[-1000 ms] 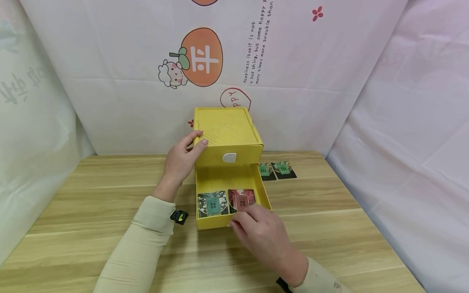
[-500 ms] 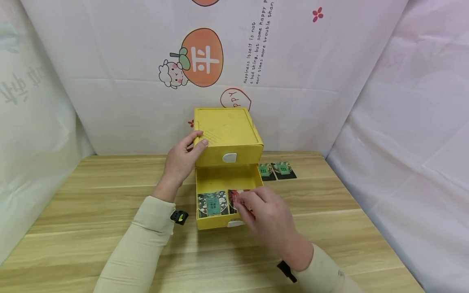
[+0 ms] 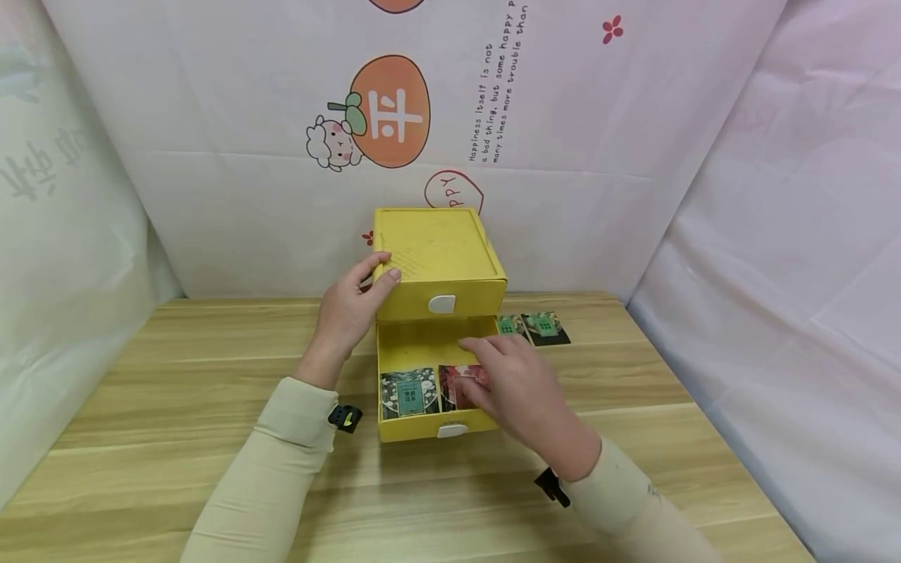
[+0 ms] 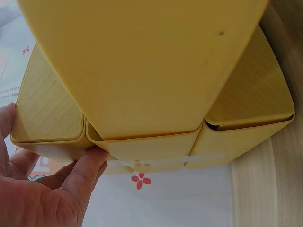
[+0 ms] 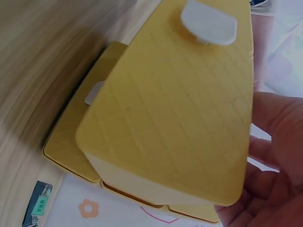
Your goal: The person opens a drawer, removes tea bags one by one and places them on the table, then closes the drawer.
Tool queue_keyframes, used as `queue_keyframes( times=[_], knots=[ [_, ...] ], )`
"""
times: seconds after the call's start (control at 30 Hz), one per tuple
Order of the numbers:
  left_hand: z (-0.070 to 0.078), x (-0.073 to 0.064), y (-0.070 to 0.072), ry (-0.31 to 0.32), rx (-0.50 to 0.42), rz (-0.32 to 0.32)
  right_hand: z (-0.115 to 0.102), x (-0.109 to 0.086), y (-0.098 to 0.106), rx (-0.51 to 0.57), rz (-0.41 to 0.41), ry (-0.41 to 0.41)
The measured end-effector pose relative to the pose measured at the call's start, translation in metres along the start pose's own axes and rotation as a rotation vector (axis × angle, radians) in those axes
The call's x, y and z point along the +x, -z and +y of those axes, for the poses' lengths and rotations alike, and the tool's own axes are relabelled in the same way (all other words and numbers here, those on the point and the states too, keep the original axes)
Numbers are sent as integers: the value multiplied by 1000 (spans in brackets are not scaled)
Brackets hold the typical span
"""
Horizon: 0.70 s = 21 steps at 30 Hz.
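A yellow drawer box (image 3: 436, 242) stands at the back of the table, its middle drawer (image 3: 415, 428) pulled out towards me. My left hand (image 3: 345, 309) holds the top tier by its left front corner; in the left wrist view its thumb and fingers lie around that tier's edges. In the drawer lie a teal-labelled square packet (image 3: 410, 393) and, on the right, a red one (image 3: 449, 395). My right hand (image 3: 524, 391) reaches over the drawer's right wall, fingers spread apart, overlapping the red packet. In the right wrist view the drawer front (image 5: 165, 104) hides its fingertips.
Two dark packets with green labels (image 3: 545, 326) lie on the table behind and right of the drawer. White tabs (image 5: 208, 23) stick out from the drawer fronts. A printed white cloth (image 3: 563, 219) hangs behind, and cloths flank both sides.
My right hand has let go of the drawer's front tab and moved up and inward over the red packet, its fingers spreading. The left hand and the box have stayed put.
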<state>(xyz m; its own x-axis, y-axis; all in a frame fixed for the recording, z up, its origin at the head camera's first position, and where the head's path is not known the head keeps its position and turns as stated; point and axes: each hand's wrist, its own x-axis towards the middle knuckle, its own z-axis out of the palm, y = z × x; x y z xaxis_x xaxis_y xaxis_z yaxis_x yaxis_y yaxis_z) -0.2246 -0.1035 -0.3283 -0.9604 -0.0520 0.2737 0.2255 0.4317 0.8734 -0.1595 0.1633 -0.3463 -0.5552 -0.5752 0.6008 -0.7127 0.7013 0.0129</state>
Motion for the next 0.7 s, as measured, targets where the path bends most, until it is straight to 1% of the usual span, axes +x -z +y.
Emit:
queue_keyframes(
  times=[0.1, 0.3, 0.4, 0.57, 0.7],
  knots=[
    [0, 0, 0, 1, 2, -1, 3, 3, -2, -6, -69, -11],
    [0, 1, -1, -2, 12, 6, 10, 9, -7, 5, -243, -34],
    [0, 0, -1, 4, 11, 7, 15, 12, -9, -3, -295, -20],
    [-1, 0, -1, 4, 16, 6, 20, 17, -11, -42, -358, 1],
    [-1, 0, -1, 1, 15, 8, 22, 22, -12, -66, -440, -24]
  ],
)
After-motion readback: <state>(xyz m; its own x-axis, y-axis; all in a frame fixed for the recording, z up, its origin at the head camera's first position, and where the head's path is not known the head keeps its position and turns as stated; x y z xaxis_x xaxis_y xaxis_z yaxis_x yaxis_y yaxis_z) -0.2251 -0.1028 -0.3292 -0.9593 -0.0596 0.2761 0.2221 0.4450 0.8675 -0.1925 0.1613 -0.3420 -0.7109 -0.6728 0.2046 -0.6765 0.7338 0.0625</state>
